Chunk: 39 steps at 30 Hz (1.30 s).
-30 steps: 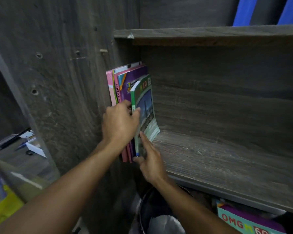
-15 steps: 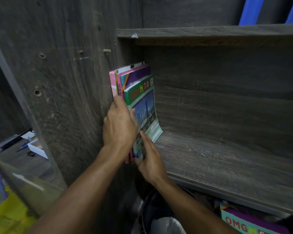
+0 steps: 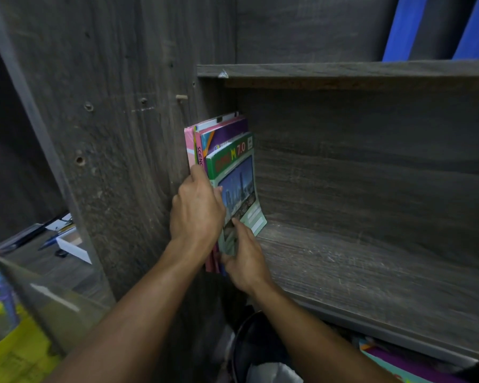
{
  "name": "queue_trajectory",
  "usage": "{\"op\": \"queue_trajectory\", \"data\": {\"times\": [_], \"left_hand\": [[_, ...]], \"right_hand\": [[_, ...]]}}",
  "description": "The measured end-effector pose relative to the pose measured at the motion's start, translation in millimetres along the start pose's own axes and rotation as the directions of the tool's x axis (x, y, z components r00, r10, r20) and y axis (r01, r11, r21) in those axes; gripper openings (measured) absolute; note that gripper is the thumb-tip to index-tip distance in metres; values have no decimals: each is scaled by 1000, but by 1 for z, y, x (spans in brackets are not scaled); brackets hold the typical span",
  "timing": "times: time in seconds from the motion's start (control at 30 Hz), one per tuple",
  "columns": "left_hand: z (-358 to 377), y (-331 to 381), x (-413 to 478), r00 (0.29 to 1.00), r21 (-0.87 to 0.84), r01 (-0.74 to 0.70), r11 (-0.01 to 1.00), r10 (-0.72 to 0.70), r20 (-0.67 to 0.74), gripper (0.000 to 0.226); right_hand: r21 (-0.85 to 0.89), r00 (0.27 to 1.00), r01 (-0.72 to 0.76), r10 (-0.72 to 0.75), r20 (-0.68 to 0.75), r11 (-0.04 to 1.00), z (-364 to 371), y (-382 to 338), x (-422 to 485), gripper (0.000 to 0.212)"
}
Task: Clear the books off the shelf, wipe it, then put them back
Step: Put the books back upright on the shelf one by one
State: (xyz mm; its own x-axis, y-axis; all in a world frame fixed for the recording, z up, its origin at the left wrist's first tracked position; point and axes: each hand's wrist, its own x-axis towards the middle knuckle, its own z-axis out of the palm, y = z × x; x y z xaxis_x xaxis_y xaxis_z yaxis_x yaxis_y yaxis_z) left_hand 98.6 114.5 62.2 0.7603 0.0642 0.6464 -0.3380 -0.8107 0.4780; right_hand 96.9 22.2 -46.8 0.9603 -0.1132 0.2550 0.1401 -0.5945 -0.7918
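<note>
Several thin books stand upright at the left end of the grey wooden shelf (image 3: 371,272), against the side panel. The outermost is a green book (image 3: 237,172) with a city photo on its cover; pink and purple books (image 3: 224,131) stand behind it. My left hand (image 3: 197,211) lies against the spines, index finger pointing up along them and thumb on the green cover. My right hand (image 3: 246,258) presses straight fingers on the lower part of the green cover, with its thumb at the books' bottom front corner.
The side panel (image 3: 122,134) rises on the left, and an upper shelf board (image 3: 343,70) carries blue objects (image 3: 401,26). Below the shelf are a black bin (image 3: 260,355) and a colourful book (image 3: 398,366). At far left is a desk with a white box (image 3: 72,244).
The green book has gone from tilted outward to standing flush with the others. My left hand slid from gripping its spine to lying along the spines; the view has shifted slightly.
</note>
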Motion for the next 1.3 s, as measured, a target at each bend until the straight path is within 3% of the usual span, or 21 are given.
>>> {"op": "queue_trajectory", "data": {"times": [0.17, 0.5, 0.67, 0.8, 1.03, 1.3], "left_hand": [[-3, 1, -4, 999, 4, -17, 1000, 17, 35, 28], [-24, 7, -26, 989, 74, -61, 995, 51, 142, 32], [-30, 15, -49, 962, 161, -205, 965, 168, 215, 39], [-24, 24, -70, 907, 192, -390, 900, 341, 246, 56], [-13, 66, -117, 826, 124, -525, 842, 469, 311, 73], [14, 109, -183, 731, -41, -595, 803, 562, 386, 71]], "right_hand": [[-16, 995, 11, -9, 95, 1000, -26, -8, -3, 82], [-142, 992, 86, -71, 105, 986, -86, -25, -31, 80], [-301, 986, 140, -106, 127, 943, -125, -30, -62, 84], [-511, 982, 178, -121, 143, 841, -159, -32, -95, 87], [-686, 998, 69, -39, 59, 724, -211, -11, -160, 88], [-639, 989, -150, 122, -87, 754, -244, 32, -234, 84]]}}
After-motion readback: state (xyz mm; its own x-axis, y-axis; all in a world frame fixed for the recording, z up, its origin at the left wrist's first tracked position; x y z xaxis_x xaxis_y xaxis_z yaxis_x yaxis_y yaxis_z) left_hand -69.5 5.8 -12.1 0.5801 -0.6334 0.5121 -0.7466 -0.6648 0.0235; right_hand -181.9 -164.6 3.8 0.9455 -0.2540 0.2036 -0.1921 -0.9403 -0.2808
